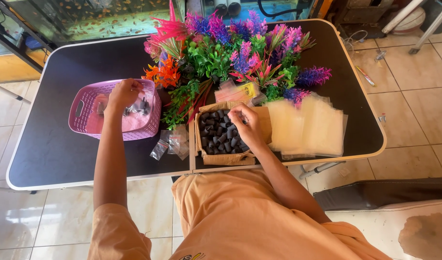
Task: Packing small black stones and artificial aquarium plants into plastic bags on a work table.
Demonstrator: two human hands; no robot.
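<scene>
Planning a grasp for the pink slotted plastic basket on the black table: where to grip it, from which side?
Probably the cut-out handle in the near-left end wall of the pink slotted plastic basket, approached from the left. That slot gives fingers a through-hold, and that end is unobstructed; the left hand sits over the right part, where small clear bags lie.

Bright daylight, soft shadows, sharp focus, mild sheen on floor tiles (pixel 413 96), slight wide-angle bending at edges
</scene>
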